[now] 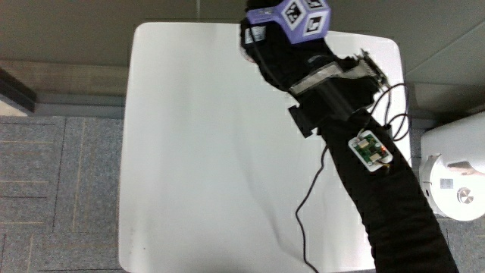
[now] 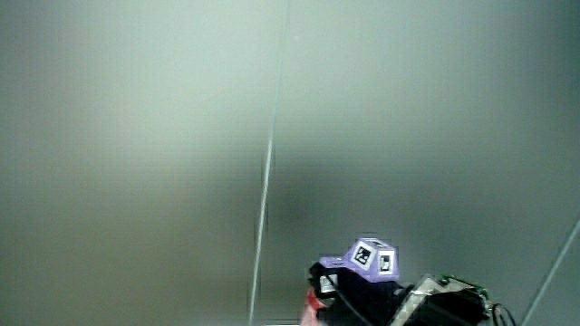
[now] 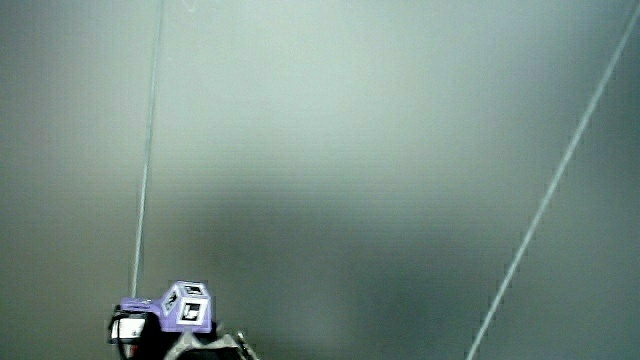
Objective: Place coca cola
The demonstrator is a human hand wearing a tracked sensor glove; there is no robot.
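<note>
The coca cola (image 2: 311,306) barely shows: only a small red patch in a side view, tight against the front of my hand (image 2: 349,294), right at the picture's lower edge. In the main view my hand (image 1: 267,42) covers it completely, so I can't confirm the can's pose, whether it's upright, or whether it already touches the table (image 1: 204,152).

The grip can't be read either. The glove and the patterned cube (image 1: 301,17) on its back block any view of whether I'm clamped on the can or just beside it, so call it unknown.

Position, taking the table as landmark: my hand is at the table's edge farthest from me, near a corner, with my forearm (image 1: 371,174) running diagonally over the tabletop toward me.

My judgement on doing the place well:
- That's very close to the edge. I'd bring the can inward, nearer me, before setting it down.
- Lower it straight, base flat, and let go only once it stands on its own.
- Lift away vertically so the glove or the cable (image 1: 311,205) trailing off my forearm doesn't clip it.

Both side views otherwise show only a pale wall, with no table surface visible, so height above the table is unreadable. A white appliance (image 1: 455,182) stands on the floor beside the table, partly cut off.
</note>
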